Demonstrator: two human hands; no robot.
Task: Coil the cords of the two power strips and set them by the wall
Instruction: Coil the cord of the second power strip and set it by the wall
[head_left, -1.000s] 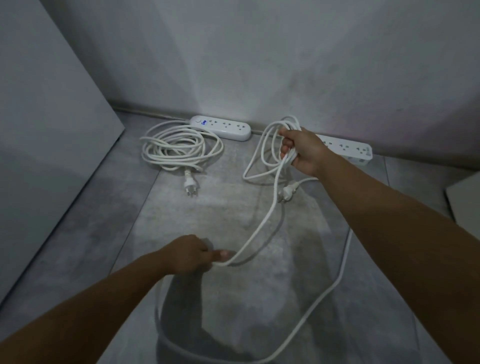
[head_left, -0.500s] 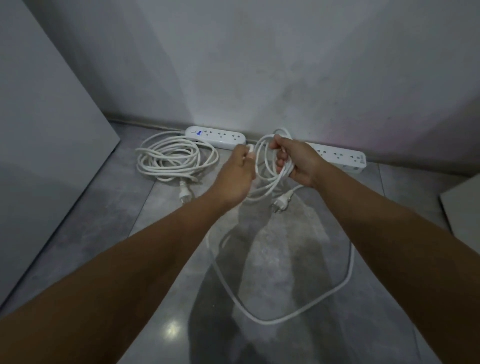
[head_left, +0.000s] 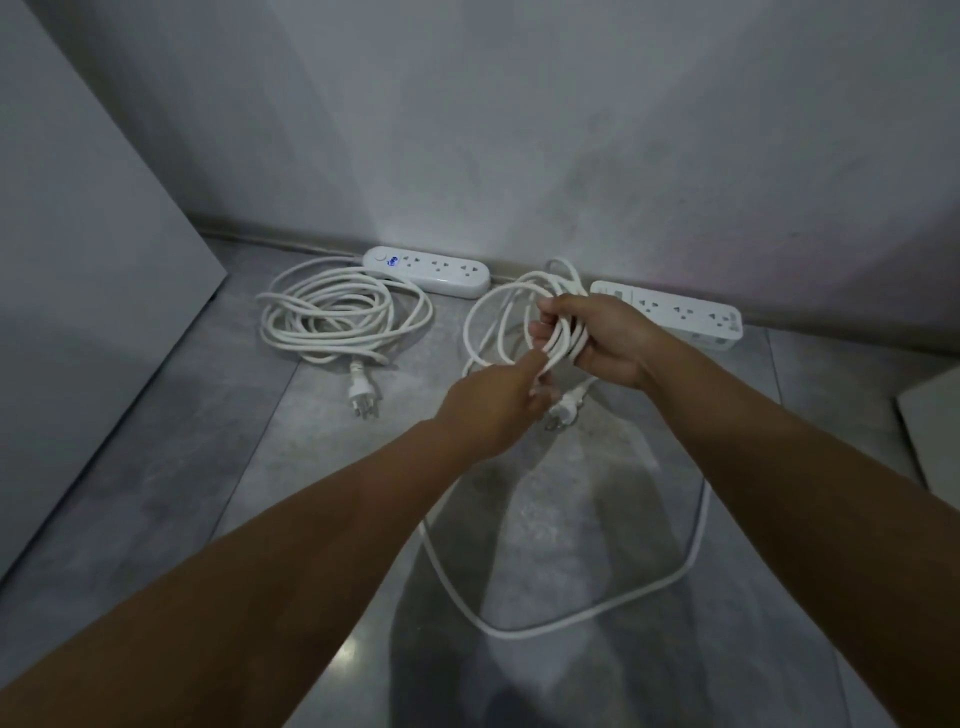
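Note:
Two white power strips lie along the wall. The left power strip (head_left: 427, 270) has its cord (head_left: 343, 312) coiled on the floor beside it, plug (head_left: 362, 396) pointing toward me. The right power strip (head_left: 675, 312) lies behind my right hand (head_left: 592, 338), which grips several loops of its white cord (head_left: 498, 322). My left hand (head_left: 493, 402) pinches that same cord just below the loops. That cord's plug (head_left: 563, 408) dangles under my hands. A long slack loop (head_left: 571, 621) trails on the floor.
A grey tiled floor meets a grey wall (head_left: 519, 130) at the back. A large flat grey panel (head_left: 78, 260) leans at the left. A pale board edge (head_left: 935, 431) shows at the right.
My left hand brought a length of cord from low on the floor up to my right hand, adding a loop. It now sits slightly lower. The slack on the floor has shortened.

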